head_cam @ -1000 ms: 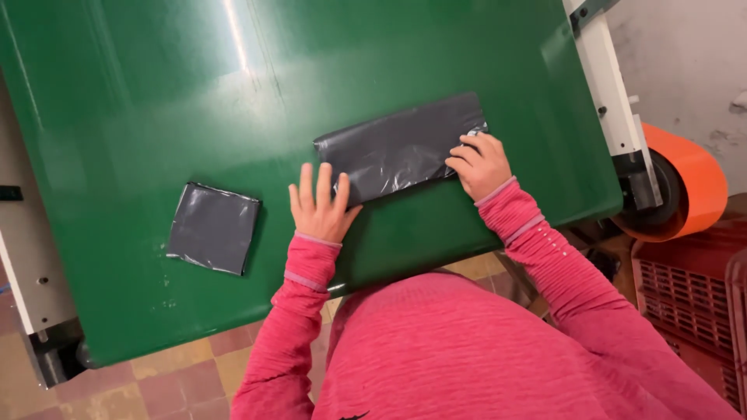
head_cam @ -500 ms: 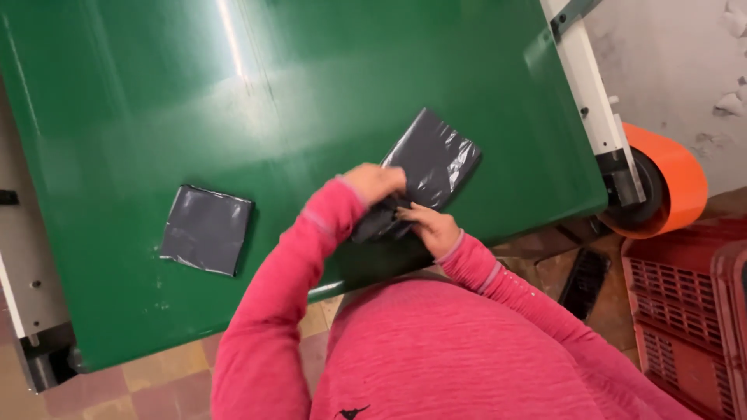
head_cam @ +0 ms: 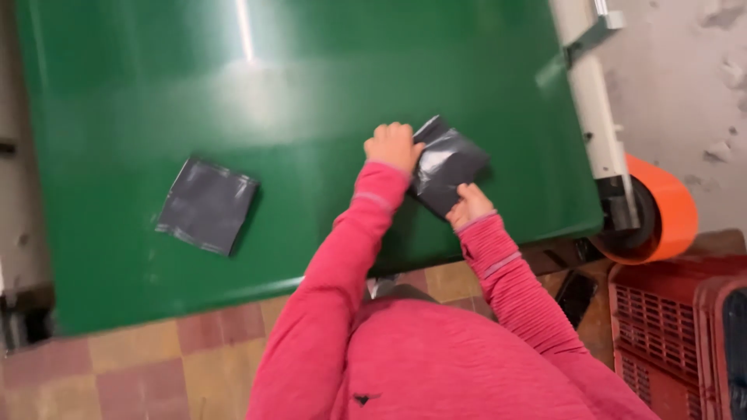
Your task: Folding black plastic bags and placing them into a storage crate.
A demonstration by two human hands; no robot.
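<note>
The left hand [head_cam: 393,145] is curled into a fist on the upper left edge of a folded, glossy dark grey plastic bag [head_cam: 447,163], pinching it. The right hand [head_cam: 469,205] grips the bag's lower edge with closed fingers. The bag lies near the right side of the smooth green tabletop [head_cam: 233,93]. Well apart to the left lies a second folded dark grey plastic square [head_cam: 206,204]. An orange roll [head_cam: 661,206] sits beyond the tabletop's right edge, above a red plastic crate [head_cam: 677,327].

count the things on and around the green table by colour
dark grey folded plastic bags: 2, one under both hands, one lying apart
green table: 1
orange roll: 1
red crates: 2
total: 6
</note>
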